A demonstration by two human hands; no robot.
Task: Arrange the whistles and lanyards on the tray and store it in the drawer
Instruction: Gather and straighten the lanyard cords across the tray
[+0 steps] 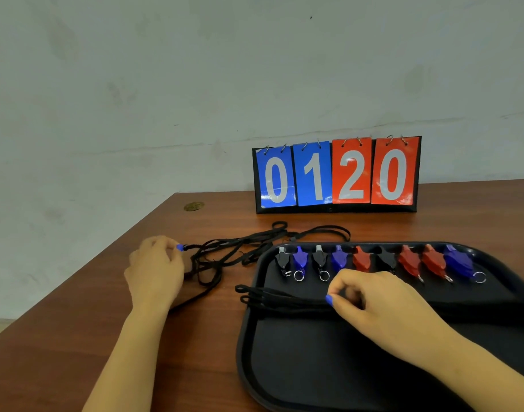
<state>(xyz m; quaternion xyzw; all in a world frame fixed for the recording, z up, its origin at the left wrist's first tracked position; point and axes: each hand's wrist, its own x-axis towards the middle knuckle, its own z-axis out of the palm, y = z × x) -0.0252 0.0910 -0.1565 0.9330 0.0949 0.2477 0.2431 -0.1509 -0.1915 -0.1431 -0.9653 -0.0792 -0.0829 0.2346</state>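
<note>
**Whistles lined up, cords half sorted**

My right hand (pixel 370 295) sits on the tray (pixel 284 367), fingers curled, thumb and forefinger pinching the bundle (pixel 278 298) of cords that lies across the tray's middle. I hold it down there so the straightened cords keep together and don't slide; their looped ends poke just over the tray's left rim.

Over to my left hand (pixel 156 263), out on the table (pixel 76 307). Its fingers are curled too, tips closed on the end of a cord at the edge of the tangle (pixel 225 251). That black heap lies loose on the wood just beside the tray's far left corner, strands crossing every way, so I judge the sense of taking one end is to draw a single cord free instead of dragging the whole knot.

Along the tray's far edge, the whistles (pixel 373 258) stand in one row, black, blue and red, each apart from its neighbour, rings pointing my way. That row looks done, and it leaves the middle and near part of the tray for cords.

Behind it all a scoreboard (pixel 338 173) reads 0120, against the wall.

No drawer in sight. By my reckoning the tangle comes first, storing after.
</note>
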